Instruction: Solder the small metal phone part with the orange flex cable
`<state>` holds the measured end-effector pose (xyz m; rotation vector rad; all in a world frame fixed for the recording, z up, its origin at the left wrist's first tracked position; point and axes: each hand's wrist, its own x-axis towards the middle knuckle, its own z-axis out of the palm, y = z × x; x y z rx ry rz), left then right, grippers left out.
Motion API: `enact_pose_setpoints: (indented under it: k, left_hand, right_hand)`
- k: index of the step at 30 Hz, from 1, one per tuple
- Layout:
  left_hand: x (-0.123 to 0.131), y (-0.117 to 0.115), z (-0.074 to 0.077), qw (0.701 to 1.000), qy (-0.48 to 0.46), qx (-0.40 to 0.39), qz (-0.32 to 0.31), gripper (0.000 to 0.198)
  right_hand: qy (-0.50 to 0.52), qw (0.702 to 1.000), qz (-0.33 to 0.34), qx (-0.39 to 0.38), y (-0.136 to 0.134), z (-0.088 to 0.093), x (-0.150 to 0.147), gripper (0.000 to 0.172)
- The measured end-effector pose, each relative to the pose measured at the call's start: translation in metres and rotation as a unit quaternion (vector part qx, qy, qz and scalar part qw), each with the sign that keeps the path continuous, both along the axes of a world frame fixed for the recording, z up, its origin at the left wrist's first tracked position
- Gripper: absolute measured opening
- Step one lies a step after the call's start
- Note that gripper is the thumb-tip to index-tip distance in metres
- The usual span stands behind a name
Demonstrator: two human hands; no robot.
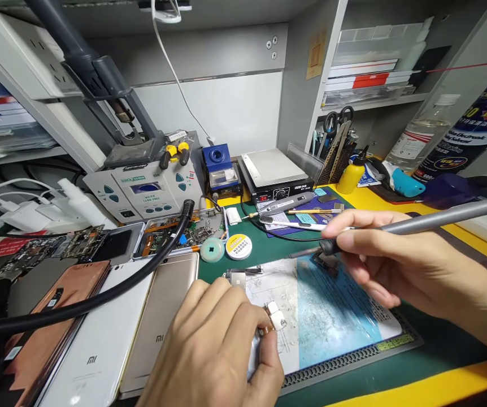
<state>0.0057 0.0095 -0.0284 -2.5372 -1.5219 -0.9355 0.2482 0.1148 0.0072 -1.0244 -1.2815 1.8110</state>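
My left hand [218,339] is closed in a pinch at the lower middle. Between its thumb and forefinger is a small part with two white squares and a copper-coloured flex [275,316]; my fingers hide the rest of it. On the right, my right hand [396,260] grips a soldering iron [451,216] like a pen. Its thin tip points left, above the work sheet [311,333], apart from the small part. Under the iron lies a small dark piece [327,263]. Beyond my left knuckles sits a small metal-and-black part [239,277].
Phone back covers [103,333] lie at the left, crossed by a thick black hose [112,302]. A round tin [239,247] stands near a tray of circuit boards [188,232]. Behind are a hot-air station [146,189], a blue soldering station [218,164] and a yellow bottle [351,176].
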Motion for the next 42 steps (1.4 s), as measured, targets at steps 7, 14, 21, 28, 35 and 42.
enact_pose_setpoints:
  k: [7,14,21,28,35,42]
  left_hand:
    - [-0.002,-0.001,-0.001,1.0,-0.003,-0.015,0.006,0.017]
    - [-0.003,0.001,-0.001,1.0,-0.006,-0.018,0.01,0.015]
    - [-0.001,0.001,0.001,1.0,-0.017,-0.02,0.01,0.017]
    - [0.0,-0.001,-0.001,0.999,-0.032,-0.015,0.01,0.018]
    - [-0.001,0.0,-0.001,1.0,-0.011,-0.011,0.005,0.018]
    - [-0.002,-0.001,-0.001,1.0,-0.001,-0.009,0.005,0.017]
  right_hand:
    - [-0.017,0.996,0.073,-0.038,-0.012,-0.021,0.012,0.02]
    - [-0.05,0.993,0.109,-0.021,-0.017,-0.027,0.017,0.02]
    - [-0.101,0.993,0.05,-0.028,-0.026,-0.014,0.003,0.027]
    - [-0.108,0.992,0.065,-0.021,-0.025,-0.018,0.001,0.027]
    - [-0.12,0.991,0.059,-0.011,-0.027,-0.015,-0.001,0.031]
    - [-0.114,0.991,0.061,-0.012,-0.026,-0.016,0.0,0.023]
